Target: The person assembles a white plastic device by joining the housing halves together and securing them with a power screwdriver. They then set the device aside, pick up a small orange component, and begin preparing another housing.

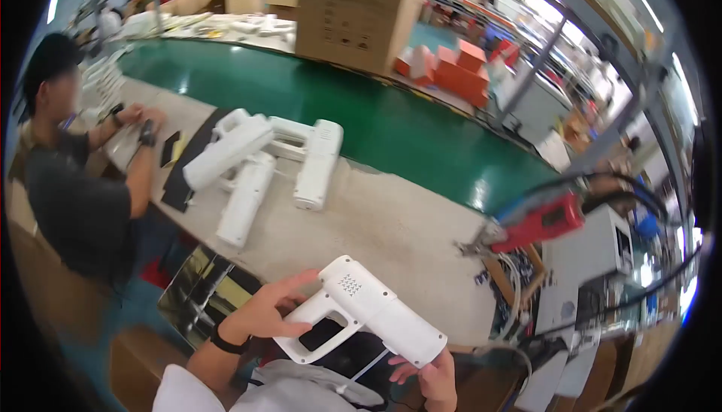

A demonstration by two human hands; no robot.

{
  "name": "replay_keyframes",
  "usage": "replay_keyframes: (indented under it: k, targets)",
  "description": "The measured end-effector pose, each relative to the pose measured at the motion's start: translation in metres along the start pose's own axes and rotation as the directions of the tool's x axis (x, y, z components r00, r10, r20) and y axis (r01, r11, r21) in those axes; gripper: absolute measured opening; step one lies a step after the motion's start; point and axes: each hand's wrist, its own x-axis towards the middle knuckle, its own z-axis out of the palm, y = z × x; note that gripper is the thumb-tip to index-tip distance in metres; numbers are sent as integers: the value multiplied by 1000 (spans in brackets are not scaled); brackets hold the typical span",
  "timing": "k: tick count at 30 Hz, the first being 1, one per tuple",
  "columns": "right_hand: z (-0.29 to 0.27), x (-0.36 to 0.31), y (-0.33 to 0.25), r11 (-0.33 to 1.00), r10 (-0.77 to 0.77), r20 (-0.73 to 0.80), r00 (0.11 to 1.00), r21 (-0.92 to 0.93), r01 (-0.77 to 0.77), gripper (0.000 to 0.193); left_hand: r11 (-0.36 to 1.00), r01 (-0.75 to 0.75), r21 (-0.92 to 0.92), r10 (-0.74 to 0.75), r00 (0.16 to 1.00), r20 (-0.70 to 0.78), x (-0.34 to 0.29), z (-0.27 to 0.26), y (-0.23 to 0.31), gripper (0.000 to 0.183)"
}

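A white gun-shaped plastic device (383,303) with a looped handle, a patch of small vent holes and several screw holes is held over the table's near edge. My left hand (271,310), with a black band on its wrist, is closed round the device at the handle end. Under its lower right end, my right hand (432,378) supports the body, its fingers partly hidden. A thin white cord (367,368) hangs beneath the device toward my lap. Several similar white devices (244,167) lie in a loose pile on the table, left of centre.
A red power tool (540,222) hangs at the right above a cardboard tray (526,276) of small dark parts. Beyond the beige table (391,201) runs a green conveyor belt (263,77). A large carton (350,17) stands behind it. Another person (83,164) works at the left.
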Motion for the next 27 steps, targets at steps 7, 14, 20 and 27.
replay_keyframes:
  k: [7, 14, 20, 27]
  targets:
    - [-14, -50, -2, 988, -83, -183, 980, -142, 57, 63, 974, -195, 116, 169, 965, 202, 14, 35, 0, 88]
    - [-87, -245, 100, 952, 84, -667, 740, 273, 138, 50, 888, -460, -24, 413, 772, 484, 41, 62, 10, 65]
    - [-86, -446, 172, 850, 174, -976, 133, 217, 480, 41, 882, -471, 5, 445, 836, 320, 41, 56, 2, 61]
    - [-98, -448, 191, 746, 194, -961, 196, 274, 607, 58, 917, -394, 59, 376, 905, 199, 47, 58, 1, 48]
